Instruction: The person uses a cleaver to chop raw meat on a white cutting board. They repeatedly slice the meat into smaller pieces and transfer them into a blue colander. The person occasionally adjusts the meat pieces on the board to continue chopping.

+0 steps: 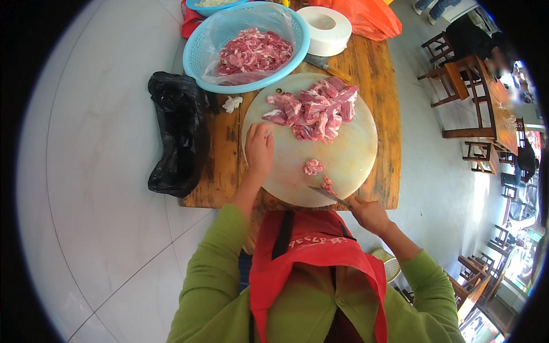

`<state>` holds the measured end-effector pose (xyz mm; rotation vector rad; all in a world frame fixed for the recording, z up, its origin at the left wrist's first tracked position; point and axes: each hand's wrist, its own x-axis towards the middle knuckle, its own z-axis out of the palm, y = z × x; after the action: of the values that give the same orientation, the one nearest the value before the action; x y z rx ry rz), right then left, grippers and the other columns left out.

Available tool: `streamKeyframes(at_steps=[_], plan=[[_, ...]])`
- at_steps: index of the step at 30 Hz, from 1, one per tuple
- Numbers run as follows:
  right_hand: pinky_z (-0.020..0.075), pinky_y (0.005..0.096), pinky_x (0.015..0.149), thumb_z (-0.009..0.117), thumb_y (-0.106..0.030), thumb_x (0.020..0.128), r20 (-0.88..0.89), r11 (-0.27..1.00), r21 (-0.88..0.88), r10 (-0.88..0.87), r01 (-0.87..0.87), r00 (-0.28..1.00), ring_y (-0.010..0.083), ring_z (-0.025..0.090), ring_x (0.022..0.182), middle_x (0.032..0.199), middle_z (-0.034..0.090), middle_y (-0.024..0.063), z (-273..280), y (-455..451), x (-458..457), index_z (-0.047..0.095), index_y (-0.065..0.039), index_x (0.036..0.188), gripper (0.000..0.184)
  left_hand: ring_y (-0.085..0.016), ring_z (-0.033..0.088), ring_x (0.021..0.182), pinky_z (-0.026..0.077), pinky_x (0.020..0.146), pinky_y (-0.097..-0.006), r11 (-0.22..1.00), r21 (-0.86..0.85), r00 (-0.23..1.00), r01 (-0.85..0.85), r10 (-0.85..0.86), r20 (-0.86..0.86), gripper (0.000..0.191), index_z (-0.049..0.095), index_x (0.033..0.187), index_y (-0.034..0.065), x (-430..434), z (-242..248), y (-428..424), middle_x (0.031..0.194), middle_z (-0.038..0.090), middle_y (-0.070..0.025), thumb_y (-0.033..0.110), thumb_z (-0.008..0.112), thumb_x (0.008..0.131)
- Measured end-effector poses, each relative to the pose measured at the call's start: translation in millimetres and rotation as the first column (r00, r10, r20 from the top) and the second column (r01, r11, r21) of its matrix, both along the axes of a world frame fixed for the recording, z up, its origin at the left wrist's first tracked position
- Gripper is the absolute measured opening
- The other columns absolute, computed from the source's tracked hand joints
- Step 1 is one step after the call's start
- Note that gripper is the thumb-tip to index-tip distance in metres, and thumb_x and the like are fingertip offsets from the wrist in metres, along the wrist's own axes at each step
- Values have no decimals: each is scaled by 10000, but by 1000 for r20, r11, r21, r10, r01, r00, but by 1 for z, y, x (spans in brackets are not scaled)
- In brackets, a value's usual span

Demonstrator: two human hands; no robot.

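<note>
A round white cutting board lies on the wooden table before me. My right hand grips a knife by its handle at the board's lower right edge, its blade low over the board. Beside the blade lies a small strip of cut meat, and a little further up a small clump of meat. Raw meat chunks are piled on the board's far half. My left hand is over the board's left edge, fingers curled near the pile; whether it holds anything cannot be told.
A blue plastic basket, lined with a clear bag, holds sliced meat. Behind the board are a large paper roll, a wooden-handled cleaver and an orange plastic bag. A black plastic bag hangs over the table's left edge.
</note>
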<state>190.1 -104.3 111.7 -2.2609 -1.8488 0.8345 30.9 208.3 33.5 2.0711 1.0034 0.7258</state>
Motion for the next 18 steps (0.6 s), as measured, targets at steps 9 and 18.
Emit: streamKeyframes(at_steps=[9,18], plan=[[499,492,633,642,-143,896,-143,871,176,-438,458,888,432,625,772,880,641,211,14,35,-3,522,-16,1017,212,-300,575,1076,498,887,-399,882,355,875,312,-121,-468,351,630,1117,120,43,-33,46,1128,615,-54,58,685,776],[496,531,698,623,-99,888,-260,894,99,-402,438,878,476,624,827,886,627,267,-14,63,-43,492,11,1029,221,-171,632,751,480,728,-296,557,-830,995,41,55,86,232,712,1102,113,-29,-33,22,885,713,-58,233,685,905]])
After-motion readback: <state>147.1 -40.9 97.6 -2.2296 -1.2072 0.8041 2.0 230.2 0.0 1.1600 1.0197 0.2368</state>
